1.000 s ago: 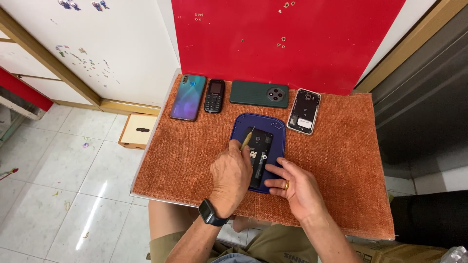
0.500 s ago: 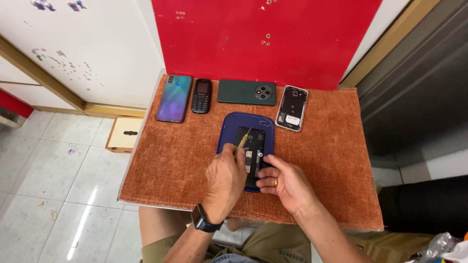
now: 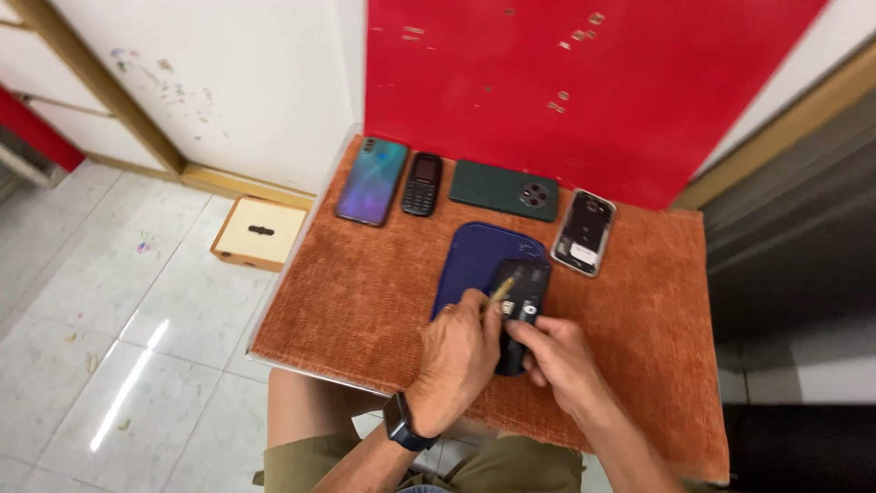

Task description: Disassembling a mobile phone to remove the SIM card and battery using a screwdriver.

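This looks like a small phone-repair stall or workshop. A narrow desk point(image 3: 365, 292) covered in rust-coloured cloth carries a row of handsets: a blue-green smartphone point(image 3: 371, 181), a keypad phone point(image 3: 422, 183), a dark green phone point(image 3: 504, 190) and an opened phone point(image 3: 585, 232), beside a blue work mat point(image 3: 474, 260). Red wall panel point(image 3: 593, 91) behind, tiled floor point(image 3: 109, 310) below.

5 phones point(image 3: 516, 310), 1 blue mat point(image 3: 474, 260), 1 small tool point(image 3: 501, 290), 1 box point(image 3: 259, 233), 2 hands point(image 3: 456, 361)

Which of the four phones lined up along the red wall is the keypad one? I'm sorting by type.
The small black phone, second from the left, between the teal-blue phone and the dark green phone. Only it shows buttons.
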